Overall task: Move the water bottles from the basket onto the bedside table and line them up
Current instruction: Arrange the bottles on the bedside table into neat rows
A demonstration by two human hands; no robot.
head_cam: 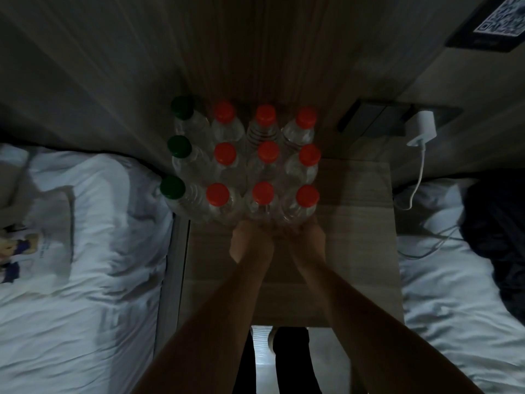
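Twelve water bottles (268,153) stand in a tight grid at the worktop's (355,223) back, the left hand (250,240) and right hand (311,236) against the front row's bases, likely squaring it, though their finger pose is too dark to tell.

The desk (355,237) has a light wooden top with fine grain. It stands between two beds (85,251), with its far side toward the wall (255,52). Twelve water bottles (267,166) stand upright on its far left part, packed close in three rows and four columns. The left column, along the left edge of the desk, has green caps (179,146); the other nine have red caps (309,155). The left hand (251,240) and the right hand (309,237) are at the foot of the near row, over the desk top. Whether they rest on the wood cannot be told.
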